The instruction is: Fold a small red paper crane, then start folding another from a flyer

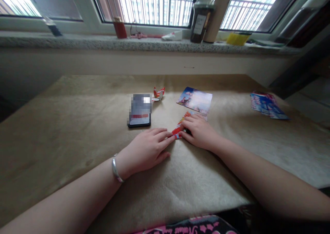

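A folded piece of red, printed paper (176, 131) lies on the table between my two hands. My left hand (146, 148), with a silver bangle at the wrist, rests palm down with its fingers stretched out. Its fingertips touch the paper's left corner, and the thumb lies apart on the table. My right hand (198, 130) curls over the paper's right part, fingers bent and pressing it down, hiding much of it. A phone (140, 119), its screen partly blurred out, lies beyond my left hand. Behind it stands a small folded paper figure (159, 93) in red and white.
Past my right hand lies a blue-and-pink printed sheet (197, 100). Several similar printed papers (268, 105) are fanned out at the table's right. On the windowsill (87, 43) stand a dark jar (200, 24), a red container (120, 28) and a yellow object (237, 39).
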Demonstrator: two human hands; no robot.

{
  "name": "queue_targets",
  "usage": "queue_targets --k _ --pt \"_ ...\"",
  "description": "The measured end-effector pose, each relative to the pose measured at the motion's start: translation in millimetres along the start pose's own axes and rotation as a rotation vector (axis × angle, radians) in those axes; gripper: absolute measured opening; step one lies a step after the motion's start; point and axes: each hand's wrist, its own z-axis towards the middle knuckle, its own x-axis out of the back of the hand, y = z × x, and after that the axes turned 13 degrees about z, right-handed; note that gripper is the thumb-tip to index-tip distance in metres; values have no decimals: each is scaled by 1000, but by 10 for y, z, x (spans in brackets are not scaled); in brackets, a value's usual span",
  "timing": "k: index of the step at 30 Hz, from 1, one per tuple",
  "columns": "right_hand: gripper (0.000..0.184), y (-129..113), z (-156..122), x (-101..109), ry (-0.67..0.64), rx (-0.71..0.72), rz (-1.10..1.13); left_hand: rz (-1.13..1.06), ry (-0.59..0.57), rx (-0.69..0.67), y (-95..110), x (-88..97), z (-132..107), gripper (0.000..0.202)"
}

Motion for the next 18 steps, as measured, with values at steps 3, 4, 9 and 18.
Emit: queue_targets --k 3,4,9,18 --pt "20 8 13 -15 -2 -37 9 10 -14 0 7 19 21 41" --pt "20 9 18 -19 -5 -46 8 13 -19 2 10 23 24 40" --pt "21 5 42 -31 -16 -61 -2 34 -24 8 22 32 23 41" --pt "20 11 54 -49 -5 -66 14 48 -19 -3 25 41 28 39"
